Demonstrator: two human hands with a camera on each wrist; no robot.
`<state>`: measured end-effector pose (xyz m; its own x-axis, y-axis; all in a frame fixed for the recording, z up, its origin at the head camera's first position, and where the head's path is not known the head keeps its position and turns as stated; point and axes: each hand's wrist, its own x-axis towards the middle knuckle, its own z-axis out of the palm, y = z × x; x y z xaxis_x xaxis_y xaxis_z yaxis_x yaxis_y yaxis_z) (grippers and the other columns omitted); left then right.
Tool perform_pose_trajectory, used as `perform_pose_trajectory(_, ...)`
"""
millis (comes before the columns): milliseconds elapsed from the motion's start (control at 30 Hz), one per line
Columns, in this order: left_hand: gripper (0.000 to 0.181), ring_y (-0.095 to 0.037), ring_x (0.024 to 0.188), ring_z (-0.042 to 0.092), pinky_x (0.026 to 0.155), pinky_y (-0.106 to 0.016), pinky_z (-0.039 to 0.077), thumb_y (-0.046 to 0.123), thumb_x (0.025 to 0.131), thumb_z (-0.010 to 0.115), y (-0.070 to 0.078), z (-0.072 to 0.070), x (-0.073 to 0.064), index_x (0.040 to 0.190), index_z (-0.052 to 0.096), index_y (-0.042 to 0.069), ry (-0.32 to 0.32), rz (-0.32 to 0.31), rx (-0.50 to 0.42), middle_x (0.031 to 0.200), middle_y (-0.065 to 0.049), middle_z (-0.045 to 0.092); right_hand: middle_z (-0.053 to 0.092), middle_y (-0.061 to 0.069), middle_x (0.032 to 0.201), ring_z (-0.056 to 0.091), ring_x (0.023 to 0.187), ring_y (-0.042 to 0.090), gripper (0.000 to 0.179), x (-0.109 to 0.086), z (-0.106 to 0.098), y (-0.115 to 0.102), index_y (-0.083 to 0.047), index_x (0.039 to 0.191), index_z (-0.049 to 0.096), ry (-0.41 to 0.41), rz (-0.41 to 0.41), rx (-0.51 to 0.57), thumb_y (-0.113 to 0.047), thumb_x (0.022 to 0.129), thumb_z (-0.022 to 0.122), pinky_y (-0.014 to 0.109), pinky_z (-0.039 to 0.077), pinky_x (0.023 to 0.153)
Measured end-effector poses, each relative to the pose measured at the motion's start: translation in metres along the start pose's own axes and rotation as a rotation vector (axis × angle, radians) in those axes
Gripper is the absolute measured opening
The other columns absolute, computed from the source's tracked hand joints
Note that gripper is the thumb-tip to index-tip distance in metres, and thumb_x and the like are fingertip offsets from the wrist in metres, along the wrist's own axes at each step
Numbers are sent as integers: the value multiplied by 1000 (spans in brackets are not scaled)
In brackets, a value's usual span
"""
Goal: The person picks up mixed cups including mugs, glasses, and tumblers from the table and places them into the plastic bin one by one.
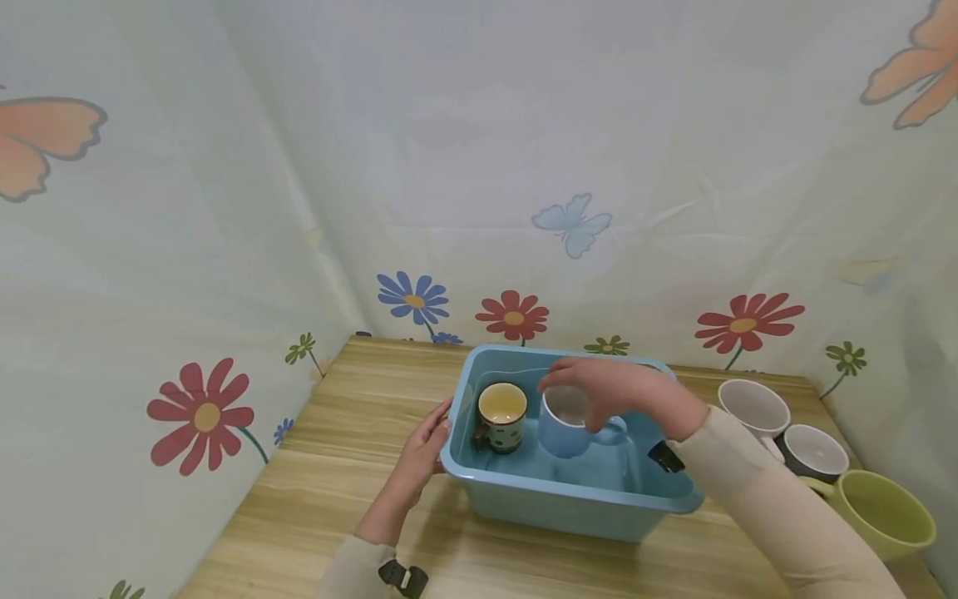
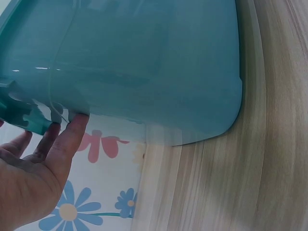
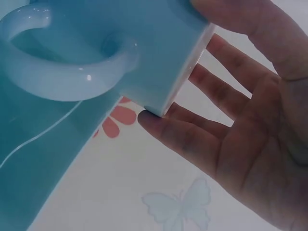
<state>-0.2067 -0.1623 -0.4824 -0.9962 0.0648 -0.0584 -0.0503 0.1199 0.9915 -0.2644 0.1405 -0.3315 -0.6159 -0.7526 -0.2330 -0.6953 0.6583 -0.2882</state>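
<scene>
My right hand (image 1: 602,384) grips a light blue mug (image 1: 563,437) at its rim, thumb on the near side and fingers on the far side. The mug, pale inside, is within the walls of the blue plastic basin (image 1: 554,487), its handle (image 3: 72,82) pointing right in the head view. To its left, a patterned mug (image 1: 505,433) with a yellow inside stands upright in the basin, its dark handle towards the basin's left wall. Outside that wall, my left hand (image 1: 422,453) rests its fairly straight fingers (image 2: 67,144) against the side, just below the rim.
Right of the basin stand a white mug (image 1: 752,408), a dark mug with a pale inside (image 1: 816,453) and a large yellow-green mug (image 1: 883,512). They sit close together on the wooden table (image 1: 299,507). A flower-printed curtain (image 1: 449,166) hangs behind it.
</scene>
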Motion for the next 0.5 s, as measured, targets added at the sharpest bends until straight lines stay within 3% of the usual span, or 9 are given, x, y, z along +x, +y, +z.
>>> perform_pose_trajectory(267, 53, -28, 109, 68, 71, -35, 63, 25, 109, 43, -2, -1, 2, 159, 36, 8, 6, -2, -7, 151, -28, 50, 57, 9, 146, 54, 131, 32, 75, 15, 8, -10, -19, 143, 59, -31, -32, 6, -2, 76, 87, 49, 58, 101)
perform_pose_trajectory(500, 53, -30, 111, 67, 70, -33, 63, 25, 109, 43, -2, 1, 2, 158, 36, 7, -1, 4, -2, 151, -29, 49, 57, 1, 146, 52, 132, 25, 77, 29, 20, -19, -27, 143, 59, -49, -17, 22, -1, 76, 87, 45, 59, 101)
